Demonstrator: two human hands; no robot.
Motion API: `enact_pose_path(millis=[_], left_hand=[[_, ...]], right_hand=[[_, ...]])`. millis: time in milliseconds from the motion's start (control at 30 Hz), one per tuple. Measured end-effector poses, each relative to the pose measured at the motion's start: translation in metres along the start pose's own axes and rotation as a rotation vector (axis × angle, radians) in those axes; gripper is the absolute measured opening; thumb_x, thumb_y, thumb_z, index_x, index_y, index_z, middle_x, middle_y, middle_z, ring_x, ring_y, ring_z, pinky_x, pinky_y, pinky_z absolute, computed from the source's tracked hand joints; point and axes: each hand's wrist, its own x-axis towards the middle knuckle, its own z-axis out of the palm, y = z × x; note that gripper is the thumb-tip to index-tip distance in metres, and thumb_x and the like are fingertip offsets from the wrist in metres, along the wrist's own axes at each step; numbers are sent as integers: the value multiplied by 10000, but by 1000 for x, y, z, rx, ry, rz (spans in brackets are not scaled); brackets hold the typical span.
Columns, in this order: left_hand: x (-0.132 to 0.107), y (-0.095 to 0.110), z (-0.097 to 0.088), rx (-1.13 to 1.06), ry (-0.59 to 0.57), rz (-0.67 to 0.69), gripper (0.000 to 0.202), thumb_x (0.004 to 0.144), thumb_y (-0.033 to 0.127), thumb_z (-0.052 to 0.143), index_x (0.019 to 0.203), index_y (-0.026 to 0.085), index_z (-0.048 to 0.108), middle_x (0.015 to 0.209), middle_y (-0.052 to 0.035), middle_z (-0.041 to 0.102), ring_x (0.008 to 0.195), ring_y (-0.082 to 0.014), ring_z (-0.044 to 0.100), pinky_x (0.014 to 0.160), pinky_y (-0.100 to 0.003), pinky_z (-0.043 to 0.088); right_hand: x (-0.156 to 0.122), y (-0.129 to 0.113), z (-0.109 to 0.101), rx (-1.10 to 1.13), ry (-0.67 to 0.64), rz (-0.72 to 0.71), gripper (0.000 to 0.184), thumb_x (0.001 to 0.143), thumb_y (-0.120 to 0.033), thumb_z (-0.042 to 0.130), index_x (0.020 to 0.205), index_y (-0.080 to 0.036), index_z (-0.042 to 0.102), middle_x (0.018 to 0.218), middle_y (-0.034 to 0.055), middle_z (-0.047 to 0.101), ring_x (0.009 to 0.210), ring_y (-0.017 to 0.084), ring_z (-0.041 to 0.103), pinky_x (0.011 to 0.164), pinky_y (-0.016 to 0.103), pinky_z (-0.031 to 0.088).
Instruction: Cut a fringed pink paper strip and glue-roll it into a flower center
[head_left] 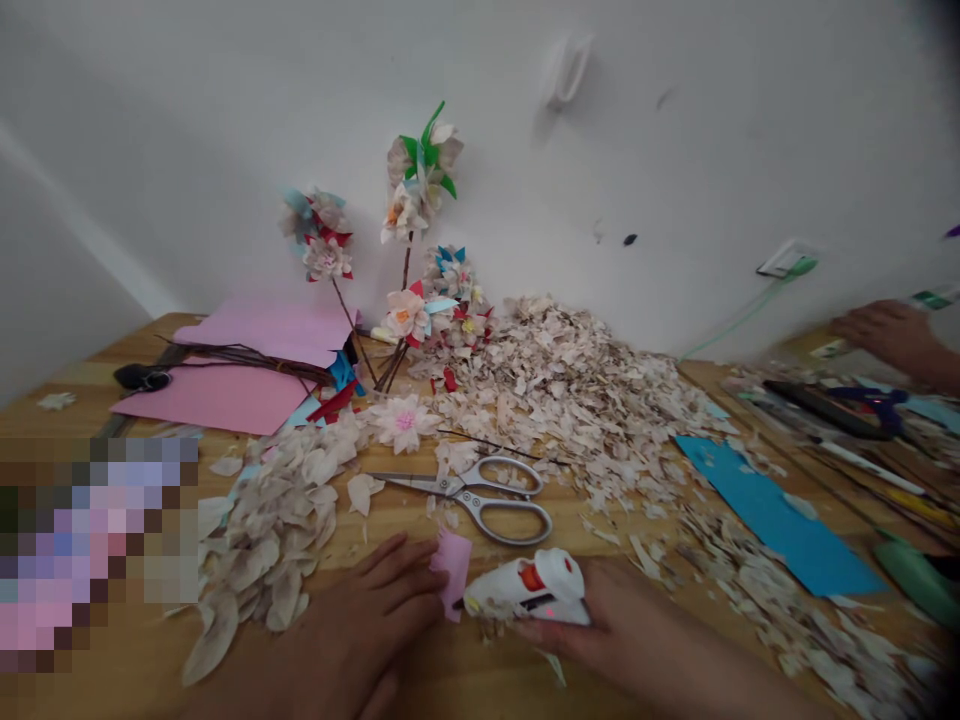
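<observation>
My left hand [367,620] lies low on the wooden table [420,690], fingers pinching a small pink paper piece [452,572]. My right hand [600,620] grips a white glue gun [536,588] with a red trigger, its nozzle pointing left toward the pink piece. Silver scissors [480,492] lie shut just beyond both hands. A pile of cream petals [277,520] sits left of my left hand. A finished paper flower [405,420] lies beyond the scissors.
Paper flowers on stems [412,200] lean against the white wall. Pink paper sheets [225,390] lie at the back left, a blue sheet [780,520] at right. Scraps [570,380] heap in the middle. Another person's hand [892,335] reaches over pens and tools at far right.
</observation>
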Motion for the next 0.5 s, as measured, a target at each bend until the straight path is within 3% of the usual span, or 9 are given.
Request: enact_pose_path(millis=[200,333,500], left_hand=[[-1,-2,0,-9,-4,29,690,698,50,492,1335,288,378,1438,-24,409,1333,-289,297,1071,-525,269],[-1,-1,-1,37,-60,3,680,728,77,484,1362,278,345,1447,-34,395,1346,-279,269,1075,-514,272],[-1,-5,2,29,-60,41,700,717,93,494,1370,279,325,1447,-51,396,1351,-280,253,1074,-524,254]], right_hand=[[8,7,-1,-170,108,115,321,787,-493,549,797,-198,675,728,50,702,611,193,605,510,235,363],[15,7,-6,-193,128,134,313,800,-473,539,782,-196,683,651,34,673,548,172,573,478,229,321],[17,9,-6,-227,140,139,334,801,-482,529,816,-188,688,725,68,706,636,215,619,529,249,353]])
